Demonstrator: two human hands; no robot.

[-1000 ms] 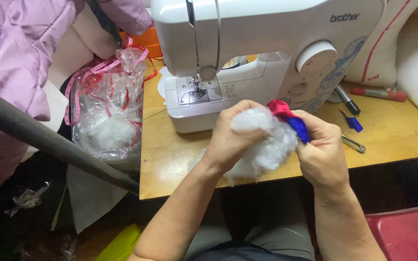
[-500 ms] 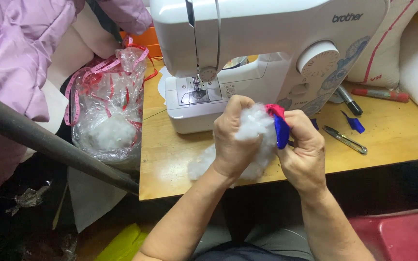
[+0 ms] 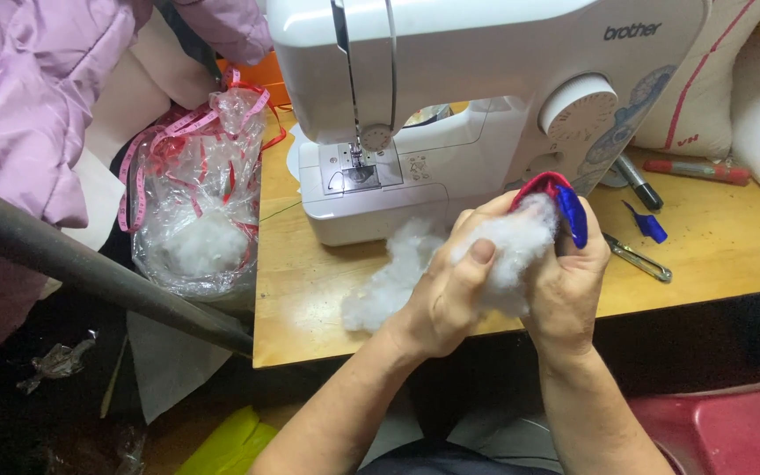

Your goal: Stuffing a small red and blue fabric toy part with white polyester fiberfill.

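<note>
A soft, fluffy wad of white fibre stuffing (image 3: 507, 255) sits between both hands just above the front edge of the wooden tabletop (image 3: 310, 290), its loose wisps trailing down to a second, flatter tuft of stuffing (image 3: 389, 286) lying on the wood. The left hand (image 3: 446, 295) comes up from below with the wrist bent, its fingers (image 3: 483, 252) curled together and pressed into the wad, the thumb tip pushing against the fluff. The right hand (image 3: 565, 290) stands beside it, touching it, with its fingers clamped on a small fabric piece in red and blue (image 3: 565, 202), smooth and slightly shiny, whose open edge wraps over the top of the stuffing. Just behind the hands stands a white plastic sewing machine (image 3: 485, 88) with a round dial and a metal needle plate. To the left, off the tabletop's edge, a crinkled clear plastic bag (image 3: 195, 211) holds more white stuffing, with a pink measuring tape (image 3: 147, 158) draped over its rim. On the wood to the right lie slim metal snips (image 3: 637, 259), a small blue clip-shaped piece (image 3: 646, 224), a dark marker (image 3: 638, 182) and a red marker (image 3: 695, 170). A quilted lilac garment (image 3: 19, 97) fills the upper left, and a dark round bar (image 3: 98, 277) crosses below it.
</note>
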